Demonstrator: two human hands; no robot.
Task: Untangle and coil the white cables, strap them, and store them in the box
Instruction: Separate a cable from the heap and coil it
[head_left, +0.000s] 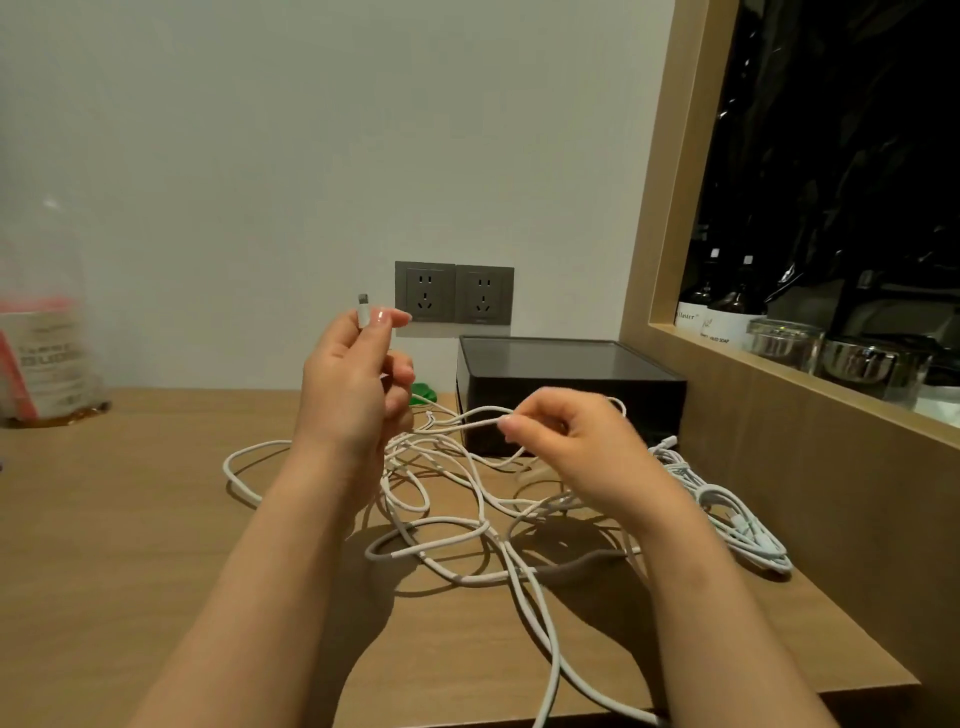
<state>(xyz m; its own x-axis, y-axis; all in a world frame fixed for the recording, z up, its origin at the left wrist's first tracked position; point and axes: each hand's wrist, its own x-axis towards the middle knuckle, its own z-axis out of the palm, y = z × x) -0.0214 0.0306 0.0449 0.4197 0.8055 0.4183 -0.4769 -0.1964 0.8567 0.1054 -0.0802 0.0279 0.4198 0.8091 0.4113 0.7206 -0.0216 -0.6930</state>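
Pinching plug (363, 314) in left hand (353, 387); right hand (576, 441) pinches white cable (467, 423).

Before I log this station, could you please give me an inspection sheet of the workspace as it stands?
Surface: wooden desk, light brown.
Job's things: white cables tangled mid-desk; black box behind them.
Clutter: plastic bag far left; green item beside the box, partly hidden.
Grippers: left hand holds a connector raised; right hand pinches a strand.
Cables: loose loops; one runs off the front edge; a bundle lies right.
Surroundings: two wall sockets; bottles and glass jars on the right ledge.
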